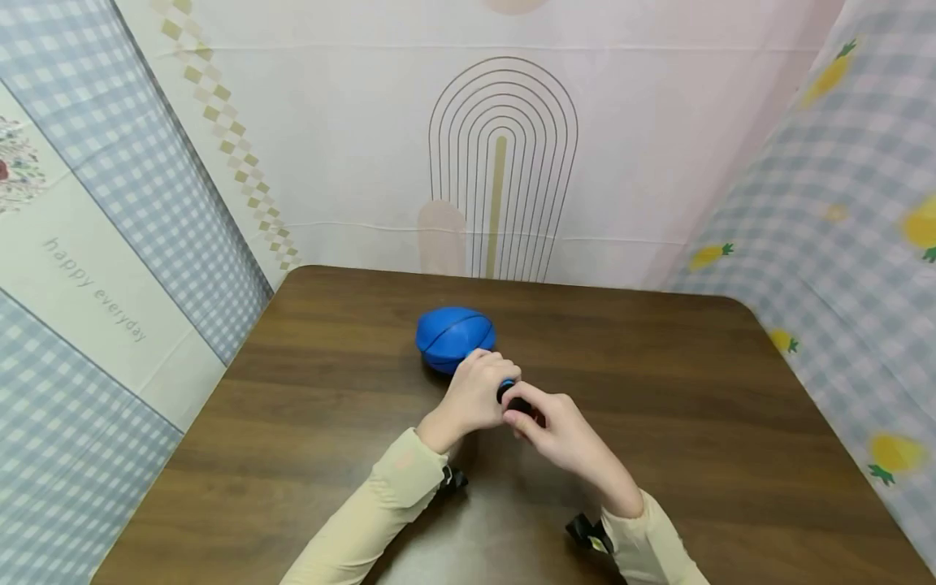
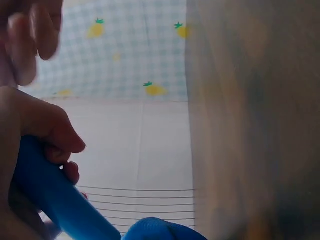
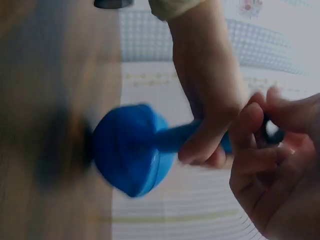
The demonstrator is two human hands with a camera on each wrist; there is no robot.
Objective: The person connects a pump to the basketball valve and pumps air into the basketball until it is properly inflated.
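Note:
A blue tool with a rounded, drum-like head (image 1: 455, 335) marked by dark curved lines points away from me over the table. My left hand (image 1: 478, 392) grips its straight blue handle (image 3: 175, 138), fingers wrapped round it. At the near end of that handle is a black end piece (image 1: 517, 404), which the thumb and forefinger of my right hand (image 1: 559, 431) pinch. In the right wrist view the end piece is mostly covered by fingers. Seen from the left wrist, the handle slants down towards the head at the frame's bottom edge. Whether the head touches the table I cannot tell.
The brown wooden table (image 1: 329, 406) has rounded far corners. Behind it hangs a pale patterned cloth (image 1: 351, 146). Checked cloths hang at the left (image 1: 95, 97) and at the right (image 1: 768, 219). Black straps (image 1: 585, 532) sit at both wrists.

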